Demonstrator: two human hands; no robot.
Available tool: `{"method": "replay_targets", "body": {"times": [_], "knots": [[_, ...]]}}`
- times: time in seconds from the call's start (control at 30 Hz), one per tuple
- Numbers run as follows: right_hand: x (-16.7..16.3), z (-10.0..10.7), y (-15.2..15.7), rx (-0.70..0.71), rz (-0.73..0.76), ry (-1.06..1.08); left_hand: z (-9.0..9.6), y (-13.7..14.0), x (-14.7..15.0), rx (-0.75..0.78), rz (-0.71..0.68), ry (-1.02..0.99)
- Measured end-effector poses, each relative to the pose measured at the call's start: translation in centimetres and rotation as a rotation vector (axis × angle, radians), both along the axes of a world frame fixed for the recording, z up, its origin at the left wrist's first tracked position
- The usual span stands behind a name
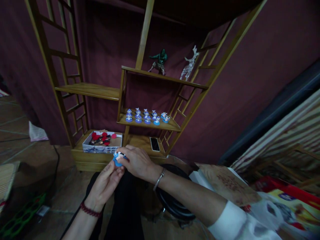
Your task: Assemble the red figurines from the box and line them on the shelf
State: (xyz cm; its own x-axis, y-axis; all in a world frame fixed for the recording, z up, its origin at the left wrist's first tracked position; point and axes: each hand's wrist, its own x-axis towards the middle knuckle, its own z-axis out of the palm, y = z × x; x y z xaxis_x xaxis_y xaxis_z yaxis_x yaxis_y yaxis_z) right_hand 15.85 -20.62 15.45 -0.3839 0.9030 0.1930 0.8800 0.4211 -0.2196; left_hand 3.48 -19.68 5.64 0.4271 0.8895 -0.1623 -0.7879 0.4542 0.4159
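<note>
A small blue-and-white figurine (117, 159) is held between my two hands, in front of the low part of a wooden shelf unit. My left hand (107, 183) grips its blue base from below with thumb and fingers. From above, my right hand (137, 161) closes its fingers on the upper part and hides some of it. Several similar figurines (147, 119) with purple or blue bases stand in rows on the middle shelf (172, 125). Just behind my hands, an open cardboard box (115, 141) holds red and black pieces (101, 137).
A phone (155, 144) lies on the bottom shelf. Higher up stand a dark green warrior figure (160, 61) and a clear deer figure (189, 63). A black round stool (172, 200) is under my right forearm. Boxes and bags (225, 180) are piled at the right.
</note>
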Motion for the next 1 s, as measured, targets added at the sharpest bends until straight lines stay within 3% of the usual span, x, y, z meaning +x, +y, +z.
{"method": "replay_targets", "body": {"times": [0.37,0.6,1.0], "knots": [[3.3,-0.5,-0.6,-0.021,0.034,0.010,-0.5,-0.4,2.5,-0.017,-0.053,0.012],[5.5,-0.8,-0.5,-0.045,-0.025,0.248,0.0,0.6,3.9,0.089,-0.154,0.045],[9.9,-3.7,0.4,-0.015,-0.210,0.534,0.8,3.1,8.4,0.129,-0.260,0.047]]}}
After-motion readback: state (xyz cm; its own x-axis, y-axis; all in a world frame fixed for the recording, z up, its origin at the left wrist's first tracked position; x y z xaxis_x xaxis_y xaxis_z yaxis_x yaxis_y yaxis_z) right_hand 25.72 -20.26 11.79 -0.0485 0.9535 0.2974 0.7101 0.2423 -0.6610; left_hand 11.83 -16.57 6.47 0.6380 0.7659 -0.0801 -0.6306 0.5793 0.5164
